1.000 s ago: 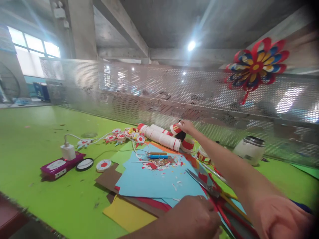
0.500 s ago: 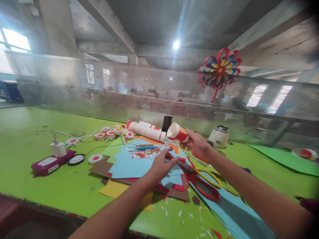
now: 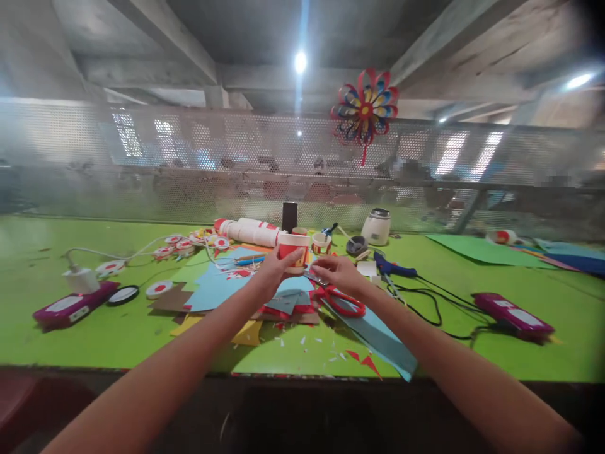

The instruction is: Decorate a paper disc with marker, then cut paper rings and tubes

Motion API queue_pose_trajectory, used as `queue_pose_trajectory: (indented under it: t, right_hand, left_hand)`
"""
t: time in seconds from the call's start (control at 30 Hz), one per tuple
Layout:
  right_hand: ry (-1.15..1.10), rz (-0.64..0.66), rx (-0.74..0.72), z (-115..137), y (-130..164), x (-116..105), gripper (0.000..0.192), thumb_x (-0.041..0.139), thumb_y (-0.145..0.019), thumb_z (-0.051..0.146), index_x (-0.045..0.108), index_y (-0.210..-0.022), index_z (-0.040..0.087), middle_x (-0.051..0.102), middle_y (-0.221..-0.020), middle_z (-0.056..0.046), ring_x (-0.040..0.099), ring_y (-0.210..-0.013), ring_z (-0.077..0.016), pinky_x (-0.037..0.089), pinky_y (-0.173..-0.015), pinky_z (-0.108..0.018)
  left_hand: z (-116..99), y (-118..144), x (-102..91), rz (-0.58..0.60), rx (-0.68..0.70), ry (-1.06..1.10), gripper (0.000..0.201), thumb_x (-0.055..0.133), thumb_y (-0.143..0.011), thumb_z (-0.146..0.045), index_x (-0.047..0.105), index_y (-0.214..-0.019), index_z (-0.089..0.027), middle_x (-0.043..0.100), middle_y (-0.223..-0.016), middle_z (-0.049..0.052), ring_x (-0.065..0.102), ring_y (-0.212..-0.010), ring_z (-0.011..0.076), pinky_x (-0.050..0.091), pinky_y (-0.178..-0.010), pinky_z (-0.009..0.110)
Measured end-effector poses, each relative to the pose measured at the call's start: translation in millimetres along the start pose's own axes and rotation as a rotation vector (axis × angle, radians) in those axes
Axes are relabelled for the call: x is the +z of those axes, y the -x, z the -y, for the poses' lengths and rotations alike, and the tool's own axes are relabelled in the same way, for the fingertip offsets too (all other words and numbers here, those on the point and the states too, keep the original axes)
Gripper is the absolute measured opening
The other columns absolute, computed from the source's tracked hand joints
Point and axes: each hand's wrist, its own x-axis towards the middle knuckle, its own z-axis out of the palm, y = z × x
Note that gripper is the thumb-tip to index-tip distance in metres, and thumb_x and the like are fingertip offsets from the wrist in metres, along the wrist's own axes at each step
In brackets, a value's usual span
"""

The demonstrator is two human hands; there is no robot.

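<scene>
A red and white paper cup (image 3: 293, 252) stands upright in my left hand (image 3: 271, 274), which is wrapped round its side. My right hand (image 3: 338, 272) is just right of the cup, its fingers curled together over the blades of the red-handled scissors (image 3: 347, 304). What sits between those fingertips is hidden. Below both hands lies a pile of light blue paper (image 3: 215, 291), with brown, red and yellow sheets under it. A blue pen (image 3: 255, 260) and small paper scraps rest on the pile.
Stacked white cups (image 3: 250, 232) lie behind the pile. Left are a purple power bank (image 3: 70, 309), a tape roll (image 3: 159, 289) and red-white discs (image 3: 165, 251). Right are a blue glue gun (image 3: 394, 268), another purple power bank (image 3: 513, 315) and a white jar (image 3: 377, 227). A mesh screen (image 3: 189, 183) stands behind.
The cup has passed from my right hand to my left and now stands upright. My right hand has come down to the scissors. The view has turned right.
</scene>
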Motion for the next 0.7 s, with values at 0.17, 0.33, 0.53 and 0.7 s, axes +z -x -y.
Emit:
queue_pose_trajectory:
  t: [0.17,0.33,0.53,0.7]
  right_hand:
    - [0.429,0.105,-0.003,-25,7,-12,0.029,0.060,-0.078,0.040,0.073,-0.085,0.015,0.069,-0.077,-0.010,0.060,-0.075,-0.0230,0.042,-0.069,-0.032]
    - [0.703,0.216,-0.037,-31,18,-4,0.034,0.057,-0.079,0.038,0.070,-0.105,0.020,0.066,-0.095,-0.014,0.058,-0.091,-0.0284,0.040,-0.075,-0.034]
    - [0.879,0.173,0.085,-32,19,0,0.050,0.050,-0.082,0.051,0.064,-0.118,0.020,0.062,-0.104,-0.019,0.055,-0.102,-0.0348,0.040,-0.079,-0.041]
    - [0.914,0.147,0.161,-34,18,5,0.056,0.045,-0.081,0.059,0.064,-0.114,0.017,0.064,-0.097,-0.020,0.058,-0.094,-0.0354,0.042,-0.073,-0.040]
  left_hand:
    - [12,-12,-18.1,-0.033,0.020,-0.098,0.054,0.078,-0.065,-0.043,0.056,-0.107,-0.015,0.064,-0.087,0.004,0.060,-0.065,0.0107,0.045,-0.052,0.020]
    - [28,-11,-28.4,-0.039,0.019,-0.067,0.048,0.069,-0.072,-0.051,0.056,-0.101,-0.014,0.062,-0.080,0.004,0.059,-0.061,0.0097,0.042,-0.048,0.018]
    - [31,-11,-32.3,-0.011,0.047,-0.007,0.054,0.076,-0.068,-0.044,0.059,-0.108,-0.013,0.067,-0.099,0.010,0.063,-0.079,0.0148,0.050,-0.070,0.026]
    - [29,-10,-36.1,-0.022,0.061,-0.006,0.052,0.078,-0.067,-0.037,0.060,-0.110,-0.013,0.066,-0.103,0.010,0.063,-0.086,0.0171,0.049,-0.075,0.028]
